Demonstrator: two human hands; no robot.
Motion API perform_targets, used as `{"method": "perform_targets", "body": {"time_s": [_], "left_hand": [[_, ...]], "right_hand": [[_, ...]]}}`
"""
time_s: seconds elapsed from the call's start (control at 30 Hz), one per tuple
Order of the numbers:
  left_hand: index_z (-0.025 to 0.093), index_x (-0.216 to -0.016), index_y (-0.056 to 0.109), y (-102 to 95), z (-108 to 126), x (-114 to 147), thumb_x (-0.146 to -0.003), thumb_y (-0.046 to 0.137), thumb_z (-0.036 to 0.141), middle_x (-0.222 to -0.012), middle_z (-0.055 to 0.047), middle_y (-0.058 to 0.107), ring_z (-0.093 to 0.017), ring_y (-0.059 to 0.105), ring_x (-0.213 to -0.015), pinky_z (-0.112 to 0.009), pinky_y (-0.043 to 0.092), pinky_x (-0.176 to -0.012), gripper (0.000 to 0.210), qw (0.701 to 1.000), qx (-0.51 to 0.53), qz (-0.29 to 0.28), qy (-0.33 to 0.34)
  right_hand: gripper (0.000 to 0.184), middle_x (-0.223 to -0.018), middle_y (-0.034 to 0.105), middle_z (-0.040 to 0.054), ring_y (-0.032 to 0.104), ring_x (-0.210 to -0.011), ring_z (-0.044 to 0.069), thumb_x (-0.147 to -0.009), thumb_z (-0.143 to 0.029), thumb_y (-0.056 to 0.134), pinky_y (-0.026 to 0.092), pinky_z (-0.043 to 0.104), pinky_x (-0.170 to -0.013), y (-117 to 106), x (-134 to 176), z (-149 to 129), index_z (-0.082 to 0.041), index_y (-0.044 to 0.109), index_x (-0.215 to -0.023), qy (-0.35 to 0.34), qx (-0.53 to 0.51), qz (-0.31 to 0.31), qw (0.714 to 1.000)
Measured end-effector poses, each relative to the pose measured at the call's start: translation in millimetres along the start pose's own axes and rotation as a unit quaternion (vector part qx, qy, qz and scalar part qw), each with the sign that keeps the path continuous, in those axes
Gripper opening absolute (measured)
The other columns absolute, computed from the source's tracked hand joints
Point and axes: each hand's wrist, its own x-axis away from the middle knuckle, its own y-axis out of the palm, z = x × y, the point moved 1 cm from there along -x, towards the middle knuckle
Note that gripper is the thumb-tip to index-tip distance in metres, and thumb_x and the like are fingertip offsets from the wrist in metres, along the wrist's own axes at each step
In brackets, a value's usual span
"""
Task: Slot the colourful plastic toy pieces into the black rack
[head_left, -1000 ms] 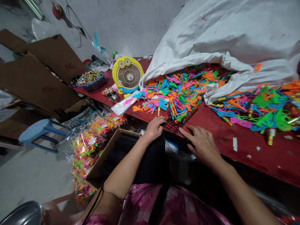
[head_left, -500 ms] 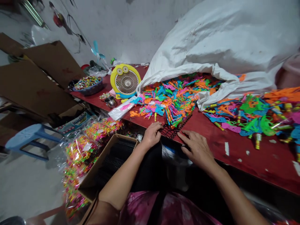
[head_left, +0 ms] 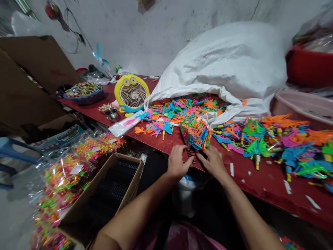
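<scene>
A black grid rack [head_left: 193, 153] stands at the table's front edge, its far part packed with rows of upright colourful plastic pieces [head_left: 196, 133]. My left hand [head_left: 179, 161] grips the rack's near left corner, fingers bent and thumb pointing inward. On the other side, my right hand [head_left: 213, 161] holds the near right edge, thumb over the bare grid. The rack looks slightly tilted; its underside is hidden. Just behind it, a heap of similar loose pieces [head_left: 179, 107] spills from a white sack [head_left: 223, 59].
More pieces with yellow tubes [head_left: 257, 142] lie on the red table [head_left: 249, 187] to the right, before a pink basin [head_left: 301, 104]. A yellow fan [head_left: 132, 93] and a tub of small tubes [head_left: 84, 95] stand left. Below are a carton of black racks [head_left: 137, 173] and filled bags [head_left: 65, 166].
My hands have closed in on the rack's near end from both sides. The rack with its pieces now looks raised and tilted. The view has shifted to the right.
</scene>
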Motion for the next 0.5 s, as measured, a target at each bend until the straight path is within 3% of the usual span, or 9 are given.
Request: {"method": "perform_targets", "body": {"time_s": [0.1, 0.2, 0.4, 0.5], "left_hand": [[0.019, -0.115, 0.05, 9.3, -6.5, -23.8, -0.076, 0.077, 0.036, -0.111, -0.009, 0.061, -0.025, 0.059, -0.106, -0.038, 0.049, -0.091, 0.051, 0.996, 0.014, 0.014, -0.082], [0.02, -0.112, 0.047, 16.5, -12.5, -40.1, -0.074, 0.078, 0.036, -0.106, -0.007, 0.063, -0.023, 0.064, -0.095, -0.034, 0.05, -0.082, 0.051, 0.99, -0.003, 0.006, -0.143], [0.022, -0.1, 0.051, 17.4, -19.9, -53.2, -0.08, 0.068, 0.029, -0.08, 0.0, 0.063, -0.019, 0.063, -0.075, -0.029, 0.045, -0.068, 0.028, 0.987, -0.053, -0.01, -0.153], [0.022, -0.101, 0.052, 19.2, -28.4, -56.0, -0.078, 0.069, 0.031, -0.076, 0.002, 0.062, -0.016, 0.061, -0.069, -0.027, 0.046, -0.067, 0.03, 0.987, -0.027, -0.02, -0.155]], "right_hand": [[0.031, -0.11, 0.063, 0.0096, 0.055, -0.107, 0.026, -0.094, -0.037, 0.049, 0.042, 0.039, -0.086, -1.3, -0.2, 1.6, -0.023, 0.07, -0.113, -0.022, 0.019, -0.009, 1.0], [0.031, -0.113, 0.062, 0.0104, 0.054, -0.11, 0.027, -0.095, -0.034, 0.049, 0.042, 0.041, -0.087, -4.1, 2.1, -4.7, -0.024, 0.07, -0.115, -0.035, 0.055, -0.009, 0.998], [0.033, -0.113, 0.062, 0.0145, 0.053, -0.109, 0.031, -0.094, -0.036, 0.051, 0.042, 0.045, -0.089, -8.6, 2.5, -28.5, -0.023, 0.07, -0.117, -0.027, 0.114, -0.008, 0.993], [0.033, -0.114, 0.062, 0.0168, 0.054, -0.11, 0.033, -0.094, -0.035, 0.051, 0.042, 0.049, -0.091, -6.7, 3.1, -31.8, -0.021, 0.07, -0.117, -0.017, 0.101, -0.001, 0.995]]}}
